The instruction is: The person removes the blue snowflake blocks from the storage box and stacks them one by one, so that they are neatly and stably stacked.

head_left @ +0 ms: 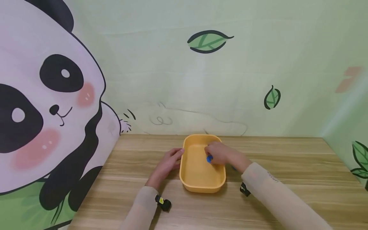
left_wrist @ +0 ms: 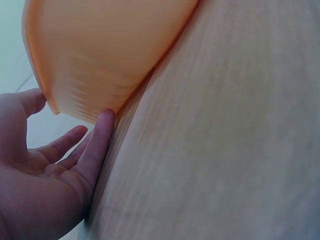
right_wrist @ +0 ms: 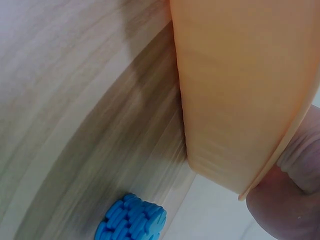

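A yellow-orange plastic bin [head_left: 201, 174] stands on the table. My left hand [head_left: 170, 161] is at its left side; in the left wrist view the thumb touches the rim and the loosely straight fingers [left_wrist: 102, 132] lie along the outer wall. My right hand [head_left: 219, 152] reaches over the right rim with curled fingers, gripping a small blue piece [head_left: 210, 158] inside the bin; most of that piece is hidden. Outside the bin's right wall, a blue ridged, brick-patterned piece [right_wrist: 132, 220] rests on the table, largely covered by my right forearm in the head view.
The wood-grain table [head_left: 287, 166] runs back to a pale green cloth backdrop [head_left: 244, 70] printed with a panda and leaves. Dark wrist cameras [head_left: 164, 204] are strapped to both sleeves. The bin stands near the table's back edge.
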Motion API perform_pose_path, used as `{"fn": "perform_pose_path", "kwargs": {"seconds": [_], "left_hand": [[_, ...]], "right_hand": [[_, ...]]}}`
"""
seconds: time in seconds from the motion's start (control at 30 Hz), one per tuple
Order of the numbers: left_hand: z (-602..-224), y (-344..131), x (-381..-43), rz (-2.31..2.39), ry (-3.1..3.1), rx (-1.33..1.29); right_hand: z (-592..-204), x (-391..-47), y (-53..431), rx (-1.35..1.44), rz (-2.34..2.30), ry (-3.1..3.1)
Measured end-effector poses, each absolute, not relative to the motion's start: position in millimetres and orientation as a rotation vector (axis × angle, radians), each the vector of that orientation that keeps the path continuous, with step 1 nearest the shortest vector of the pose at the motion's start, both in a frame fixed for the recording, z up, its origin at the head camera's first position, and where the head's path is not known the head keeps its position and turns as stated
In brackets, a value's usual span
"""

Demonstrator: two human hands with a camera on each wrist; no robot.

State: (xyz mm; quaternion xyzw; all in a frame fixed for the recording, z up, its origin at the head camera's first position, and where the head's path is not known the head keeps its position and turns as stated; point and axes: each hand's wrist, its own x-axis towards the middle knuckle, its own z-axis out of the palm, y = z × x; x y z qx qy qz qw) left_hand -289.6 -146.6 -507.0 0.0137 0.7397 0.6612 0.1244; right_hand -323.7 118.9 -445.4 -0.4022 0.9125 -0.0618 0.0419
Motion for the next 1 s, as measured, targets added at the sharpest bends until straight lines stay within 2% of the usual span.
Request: {"fn": "perform_pose_path", "kwargs": {"seconds": [0.27, 1.0], "left_hand": [[-508.7, -148.1, -288.8, 1.95, 2.151, 0.05], [-507.0, -148.4, -289.6, 1.918, 2.157, 0.066]], "right_hand": [[-453.2, -323.6, 118.2, -1.311, -0.206, 2.825], [-448.1, -322.5, 119.6, -1.278, -0.249, 2.796]]}}
